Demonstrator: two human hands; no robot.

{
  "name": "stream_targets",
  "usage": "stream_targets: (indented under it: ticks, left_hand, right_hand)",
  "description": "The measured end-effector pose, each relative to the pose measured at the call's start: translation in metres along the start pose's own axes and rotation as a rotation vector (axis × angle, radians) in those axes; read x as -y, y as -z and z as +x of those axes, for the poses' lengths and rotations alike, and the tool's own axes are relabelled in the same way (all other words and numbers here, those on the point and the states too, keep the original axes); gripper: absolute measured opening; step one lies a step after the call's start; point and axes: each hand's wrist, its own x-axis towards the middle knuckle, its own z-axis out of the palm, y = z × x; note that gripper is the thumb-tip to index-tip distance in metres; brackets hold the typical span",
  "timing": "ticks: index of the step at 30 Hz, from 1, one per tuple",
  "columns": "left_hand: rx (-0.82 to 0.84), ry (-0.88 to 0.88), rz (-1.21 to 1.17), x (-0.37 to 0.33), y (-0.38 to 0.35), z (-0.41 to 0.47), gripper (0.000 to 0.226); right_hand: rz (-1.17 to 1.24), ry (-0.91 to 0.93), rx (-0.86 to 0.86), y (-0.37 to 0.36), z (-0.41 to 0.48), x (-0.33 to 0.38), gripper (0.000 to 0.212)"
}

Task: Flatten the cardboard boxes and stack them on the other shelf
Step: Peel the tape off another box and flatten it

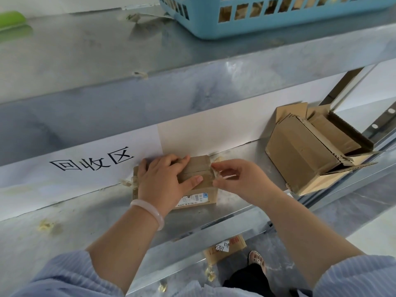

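Observation:
A small taped cardboard box [198, 168] with a shipping label on its near side sits on the middle metal shelf [85, 213]. My left hand [165, 181] lies across its top, fingers spread flat and the thumb along the near edge, holding it down. My right hand [237, 179] is at the box's right end and pinches a strip of clear tape [216, 166] that comes off the top edge. A larger cardboard box [304, 153] with its flaps open lies on its side further right on the same shelf.
A blue plastic basket [267, 16] holding cardboard stands on the upper shelf. A white paper sign [90, 161] is taped behind the small box. A flat cardboard piece [225, 248] lies on the lower shelf, and tape scraps are scattered about. My foot [257, 261] is on the floor below.

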Motion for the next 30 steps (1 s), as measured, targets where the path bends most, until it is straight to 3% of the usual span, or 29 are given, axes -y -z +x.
stream_targets:
  ticks: [2, 5, 10, 14, 19, 23, 27, 30]
  left_hand:
    - [-0.001, -0.005, -0.002, 0.000, 0.000, -0.001, 0.087]
    - [0.001, -0.009, -0.005, 0.001, 0.001, -0.002, 0.087]
    - [0.008, -0.012, -0.014, 0.000, 0.003, -0.001, 0.087]
    - [0.020, -0.012, -0.007, -0.001, 0.004, -0.001, 0.083]
    - [0.039, -0.017, -0.009, 0.000, 0.004, 0.000, 0.078]
    - [0.064, -0.004, -0.023, 0.000, 0.004, 0.006, 0.078]
    - [0.082, -0.003, -0.035, 0.001, 0.003, 0.008, 0.080]
    - [0.081, -0.010, -0.034, 0.001, 0.003, 0.008, 0.082]
  right_hand:
    - [-0.110, 0.052, -0.073, -0.004, 0.001, 0.000, 0.034]
    - [-0.253, 0.124, -0.079, -0.003, 0.004, 0.006, 0.024]
    - [-0.455, 0.204, 0.016, 0.004, 0.012, 0.020, 0.006]
    - [-0.693, 0.214, 0.137, 0.007, 0.024, 0.033, 0.009]
    - [-0.602, 0.105, 0.253, 0.010, 0.038, 0.042, 0.003]
    - [-0.410, 0.037, 0.168, 0.008, 0.039, 0.040, 0.005]
    - [-0.735, 0.318, 0.101, 0.003, 0.034, 0.036, 0.010]
    - [-0.792, 0.500, 0.093, 0.002, 0.032, 0.033, 0.011]
